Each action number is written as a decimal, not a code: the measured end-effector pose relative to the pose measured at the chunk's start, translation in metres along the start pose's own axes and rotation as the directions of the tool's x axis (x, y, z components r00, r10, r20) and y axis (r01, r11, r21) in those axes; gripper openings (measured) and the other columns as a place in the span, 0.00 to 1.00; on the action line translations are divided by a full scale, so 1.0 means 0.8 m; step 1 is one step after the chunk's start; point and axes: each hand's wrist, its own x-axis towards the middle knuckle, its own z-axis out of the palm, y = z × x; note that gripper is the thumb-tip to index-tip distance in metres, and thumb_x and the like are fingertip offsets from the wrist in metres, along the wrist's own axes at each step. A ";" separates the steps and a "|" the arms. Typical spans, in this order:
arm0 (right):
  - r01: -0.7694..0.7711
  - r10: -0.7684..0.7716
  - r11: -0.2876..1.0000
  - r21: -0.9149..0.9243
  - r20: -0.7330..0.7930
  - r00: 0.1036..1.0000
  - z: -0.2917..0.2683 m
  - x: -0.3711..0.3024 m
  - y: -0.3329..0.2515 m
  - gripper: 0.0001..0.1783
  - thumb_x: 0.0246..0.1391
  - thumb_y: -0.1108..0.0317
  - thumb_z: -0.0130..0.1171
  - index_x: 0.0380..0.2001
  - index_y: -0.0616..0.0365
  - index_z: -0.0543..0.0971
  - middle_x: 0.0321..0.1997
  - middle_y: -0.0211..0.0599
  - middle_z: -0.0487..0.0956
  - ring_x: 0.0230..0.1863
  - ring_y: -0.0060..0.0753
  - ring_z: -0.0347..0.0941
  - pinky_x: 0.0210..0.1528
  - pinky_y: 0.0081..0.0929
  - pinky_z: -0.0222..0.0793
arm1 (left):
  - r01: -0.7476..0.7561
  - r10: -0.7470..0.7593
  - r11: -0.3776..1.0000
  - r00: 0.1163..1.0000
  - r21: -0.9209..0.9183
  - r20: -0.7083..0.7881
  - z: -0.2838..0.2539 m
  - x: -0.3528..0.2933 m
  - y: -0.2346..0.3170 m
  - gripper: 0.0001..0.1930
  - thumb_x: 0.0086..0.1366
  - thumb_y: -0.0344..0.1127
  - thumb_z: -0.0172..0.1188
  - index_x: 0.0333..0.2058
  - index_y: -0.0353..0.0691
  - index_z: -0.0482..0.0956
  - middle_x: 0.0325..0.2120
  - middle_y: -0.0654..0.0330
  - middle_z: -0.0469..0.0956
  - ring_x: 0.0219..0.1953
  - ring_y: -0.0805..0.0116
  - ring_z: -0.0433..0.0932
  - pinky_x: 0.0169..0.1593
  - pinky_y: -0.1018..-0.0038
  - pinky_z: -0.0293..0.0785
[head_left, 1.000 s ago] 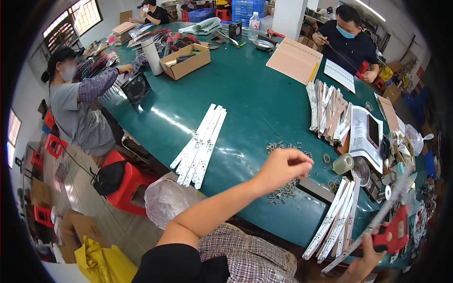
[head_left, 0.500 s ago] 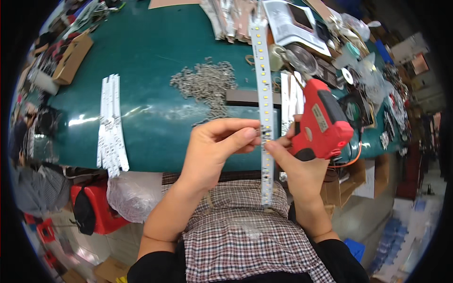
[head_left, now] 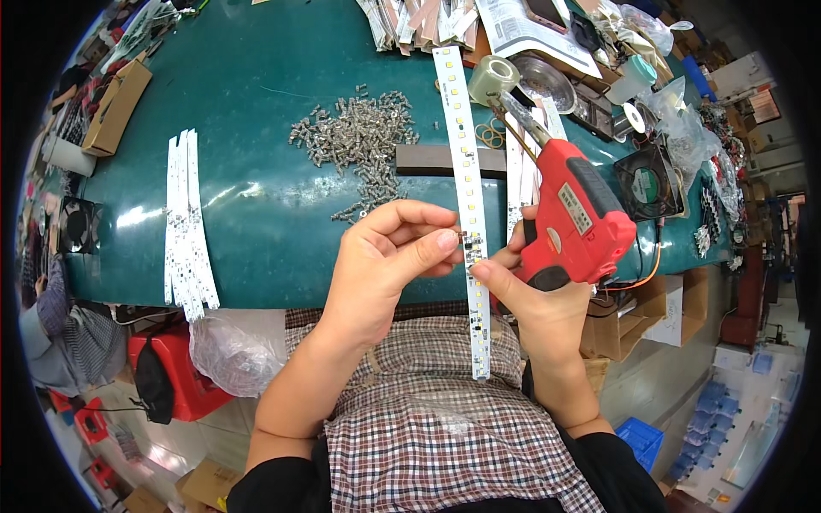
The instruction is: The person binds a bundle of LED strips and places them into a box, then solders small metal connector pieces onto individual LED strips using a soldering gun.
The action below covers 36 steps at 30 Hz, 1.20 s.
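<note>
A long white LED strip board (head_left: 463, 137) stands nearly upright in the picture, its rows of small yellow chips facing me. My right hand (head_left: 547, 312) steadies it with the thumb while wrapped round a red soldering gun (head_left: 581, 214), whose metal nose points up and left beside the strip. My left hand (head_left: 385, 265) is closed in a pinch at the strip's left edge, level with its dark components. Whatever lies between those fingertips is too small to make out. A pile of small metal parts (head_left: 363, 132) lies on the green table beyond my left hand.
More white strips (head_left: 188, 231) lie fanned at the left. A dark bar (head_left: 428, 160) rests behind the held strip. Farther right are a tape roll (head_left: 493, 79), a round metal dish (head_left: 547, 84), a solder spool (head_left: 631, 118) and a black fan (head_left: 648, 184). An orange cable (head_left: 654, 265) hangs right.
The strip's upper end has swung slightly left and away from the gun's nose. Both hands keep their hold, and the whole view has shifted a little.
</note>
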 end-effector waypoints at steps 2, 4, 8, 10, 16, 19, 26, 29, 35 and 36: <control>-0.006 0.006 1.000 -0.001 -0.002 1.000 -0.002 0.001 0.002 0.34 0.47 0.84 0.69 0.56 0.67 0.64 0.39 0.31 0.70 0.37 0.22 0.77 0.41 0.21 0.76 | 0.019 -0.019 1.000 1.000 0.009 0.004 0.000 0.002 0.000 0.12 0.63 0.30 0.66 0.44 0.34 0.78 0.38 0.56 0.83 0.38 0.71 0.82 0.40 0.77 0.80; -0.020 0.020 1.000 -0.003 -0.007 1.000 -0.003 0.001 0.004 0.34 0.47 0.84 0.69 0.56 0.67 0.65 0.39 0.31 0.71 0.37 0.22 0.77 0.41 0.21 0.76 | -0.009 0.009 1.000 1.000 0.022 -0.016 0.002 0.002 -0.001 0.13 0.63 0.31 0.66 0.44 0.34 0.78 0.38 0.56 0.83 0.38 0.71 0.82 0.39 0.77 0.80; -0.031 0.031 0.999 0.019 0.006 1.000 -0.005 0.004 0.007 0.34 0.46 0.84 0.69 0.56 0.67 0.65 0.40 0.32 0.71 0.37 0.22 0.78 0.41 0.21 0.76 | 0.005 -0.004 1.000 1.000 0.022 -0.021 0.002 0.005 -0.004 0.13 0.63 0.31 0.66 0.44 0.34 0.78 0.38 0.56 0.83 0.37 0.72 0.82 0.39 0.78 0.80; -0.039 0.039 0.999 0.021 0.008 0.999 -0.005 0.005 0.007 0.34 0.46 0.84 0.69 0.56 0.67 0.65 0.40 0.32 0.71 0.37 0.23 0.78 0.41 0.21 0.76 | 0.016 -0.016 1.000 1.000 0.011 -0.016 0.001 0.006 -0.005 0.13 0.62 0.30 0.66 0.44 0.34 0.78 0.38 0.56 0.83 0.37 0.72 0.82 0.39 0.78 0.79; -0.063 0.062 0.997 0.038 0.008 0.998 -0.007 0.005 0.009 0.34 0.46 0.84 0.69 0.56 0.67 0.64 0.39 0.33 0.71 0.37 0.23 0.78 0.41 0.21 0.76 | 0.035 -0.035 0.999 0.999 0.028 -0.016 0.001 0.009 -0.007 0.13 0.62 0.30 0.66 0.44 0.33 0.77 0.38 0.56 0.82 0.37 0.71 0.82 0.38 0.78 0.80; -0.053 0.052 0.998 0.044 0.014 0.999 -0.007 0.006 0.014 0.35 0.47 0.85 0.68 0.57 0.66 0.63 0.40 0.32 0.71 0.36 0.22 0.78 0.40 0.20 0.75 | 0.020 -0.018 0.999 0.999 0.051 -0.039 0.003 0.010 -0.010 0.13 0.63 0.28 0.64 0.45 0.33 0.76 0.37 0.55 0.82 0.37 0.72 0.82 0.38 0.78 0.82; 0.035 -0.035 0.999 -0.036 0.007 0.999 -0.002 -0.002 0.027 0.35 0.47 0.88 0.65 0.57 0.66 0.62 0.41 0.33 0.69 0.36 0.25 0.77 0.40 0.22 0.75 | -0.083 0.093 0.990 0.991 0.116 -0.092 0.009 0.014 -0.019 0.11 0.62 0.25 0.63 0.43 0.31 0.78 0.37 0.56 0.82 0.37 0.73 0.82 0.39 0.77 0.81; 0.072 -0.070 0.995 -0.065 0.032 0.997 -0.003 0.000 0.036 0.34 0.49 0.87 0.64 0.58 0.66 0.61 0.42 0.34 0.69 0.37 0.26 0.77 0.40 0.23 0.75 | -0.066 0.081 0.986 0.993 0.152 -0.091 0.008 0.019 -0.021 0.10 0.62 0.25 0.62 0.43 0.31 0.78 0.36 0.58 0.81 0.36 0.74 0.81 0.39 0.78 0.81; 0.066 -0.070 0.990 -0.125 -0.032 0.997 -0.005 0.004 0.044 0.32 0.51 0.85 0.64 0.57 0.66 0.63 0.40 0.34 0.72 0.37 0.24 0.77 0.40 0.22 0.74 | 0.021 -0.002 0.987 0.993 0.162 -0.121 0.004 0.036 -0.035 0.10 0.62 0.25 0.61 0.42 0.32 0.78 0.35 0.59 0.80 0.34 0.76 0.80 0.37 0.78 0.80; 0.026 -0.038 0.985 -0.170 -0.071 0.997 -0.006 0.003 0.041 0.31 0.51 0.84 0.63 0.57 0.66 0.63 0.39 0.34 0.73 0.38 0.24 0.77 0.41 0.22 0.73 | 0.037 -0.008 0.979 0.990 0.202 -0.140 0.002 0.041 -0.039 0.11 0.61 0.25 0.61 0.43 0.31 0.78 0.35 0.59 0.80 0.34 0.75 0.80 0.36 0.78 0.81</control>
